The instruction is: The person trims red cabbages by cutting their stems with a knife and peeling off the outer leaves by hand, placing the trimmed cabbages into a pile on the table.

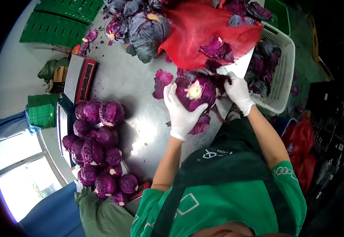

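Observation:
A red cabbage (pixel 200 94) with its pale cut stem end facing up is in front of me at the table's edge. My left hand (pixel 181 112), in a white glove, wraps round its near left side, thumb and fingers spread over it. On the other side my white-gloved right hand (pixel 239 93) is closed, fingertips beside a dark purple leaf (pixel 219 81). A thin pale edge shows by those fingers; whether it is a blade I cannot tell. Loose purple leaves (pixel 163 83) lie around the cabbage on the metal table (pixel 140 98).
Trimmed red cabbages (pixel 93 150) are piled at the table's left. Untrimmed ones (pixel 148 33) lie at the far side beside a red mesh bag (pixel 191 35). A white basket (pixel 286 71) of leaves stands at right. A red-fronted scale-like device (pixel 85 81) stands at left.

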Motion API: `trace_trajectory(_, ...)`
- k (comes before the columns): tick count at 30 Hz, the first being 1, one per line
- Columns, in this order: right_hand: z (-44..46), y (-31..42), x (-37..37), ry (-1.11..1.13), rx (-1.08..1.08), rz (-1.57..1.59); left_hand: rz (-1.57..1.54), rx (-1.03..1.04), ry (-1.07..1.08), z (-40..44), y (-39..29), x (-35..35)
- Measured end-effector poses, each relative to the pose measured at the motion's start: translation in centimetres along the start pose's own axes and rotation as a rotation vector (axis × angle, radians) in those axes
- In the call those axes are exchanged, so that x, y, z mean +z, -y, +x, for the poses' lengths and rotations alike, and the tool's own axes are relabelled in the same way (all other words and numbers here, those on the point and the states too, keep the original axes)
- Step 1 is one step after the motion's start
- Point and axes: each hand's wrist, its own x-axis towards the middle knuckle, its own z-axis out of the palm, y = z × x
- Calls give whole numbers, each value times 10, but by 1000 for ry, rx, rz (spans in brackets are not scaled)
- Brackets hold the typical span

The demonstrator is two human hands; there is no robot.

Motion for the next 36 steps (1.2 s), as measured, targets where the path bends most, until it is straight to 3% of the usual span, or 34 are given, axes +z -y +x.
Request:
trace_trajectory(3, 11, -37, 14, 13, -47, 138, -98, -9, 79, 1, 24, -16)
trace_trajectory(4, 16, -20, 1, -5, -132, 245, -122, -30, 122, -1, 29, -22)
trace_trajectory(8, 25, 46, -40, -172, -271, -52, 154, -8, 218, 17, 21, -40)
trace_trajectory(10, 20, 62, -43, 27, -310, 229, 244, -54, 355, 25, 8, -49)
trace_trajectory(12, 11, 75, -45, 325, -265, 159, 178, 16, 322, 22, 10, -42)
trace_trajectory(13, 7, 67, -32, 430, -224, 322, 118, 86, 287, 18, 12, -38)
trace_trajectory(14, 5, 61, -26, 395, -206, 267, 67, 151, 222, 14, 15, -32)
trace_trajectory(16, 2, 63, -34, 440, -210, 272, -16, 0, 183, 5, 3, -21)
trace_trajectory(18, -3, 60, -36, 413, -278, 313, 156, 21, 59, -4, -3, -7)
trace_trajectory(20, -6, 56, -32, 329, -118, 486, 76, -24, 61, 0, -3, -4)
trace_trajectory(22, -9, 49, -33, 144, -247, 190, 66, -39, 72, 1, -2, -5)
trace_trajectory(24, -26, 59, -36, 112, -233, 263, 59, -42, 96, 4, -1, -6)
trace_trajectory(25, -34, 57, -28, 40, -331, 260, 75, -44, 94, 4, -2, -6)
trace_trajectory(30, -60, 73, -25, 135, -368, -42, 129, -4, 119, 6, -3, -8)
trace_trajectory(36, -55, 95, -24, 203, -244, -290, 116, 11, 141, 12, -4, -5)
